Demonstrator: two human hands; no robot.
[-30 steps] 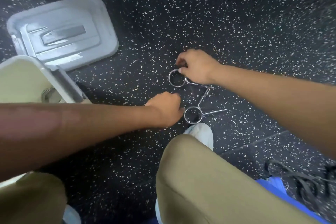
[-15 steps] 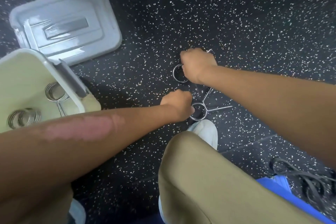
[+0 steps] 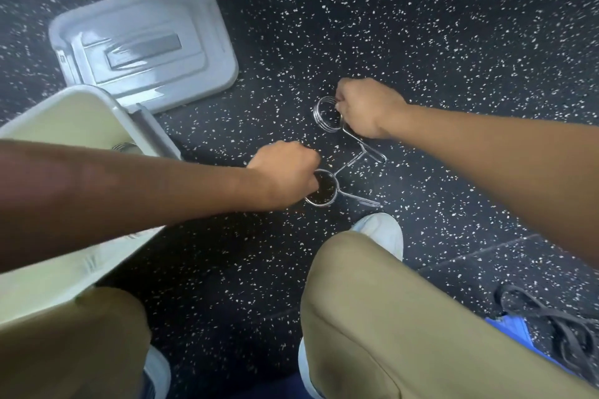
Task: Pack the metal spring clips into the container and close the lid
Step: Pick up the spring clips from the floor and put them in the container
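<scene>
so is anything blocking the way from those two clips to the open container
Nothing visible does. Each hand, left and right, already grips a clip, and only bare floor separates them from the container. The lid lies off behind it.

Floor (image 3: 421, 26) black, white speckles. Lid (image 3: 146, 45) pale grey, glossy. Container (image 3: 64, 116) cream inside, white rim. Spring clips (image 3: 327, 113) shiny silver. Trousers (image 3: 405, 317) khaki. Shoe (image 3: 382, 232) white. Blue item (image 3: 512, 329) with black straps, bottom right.
</scene>
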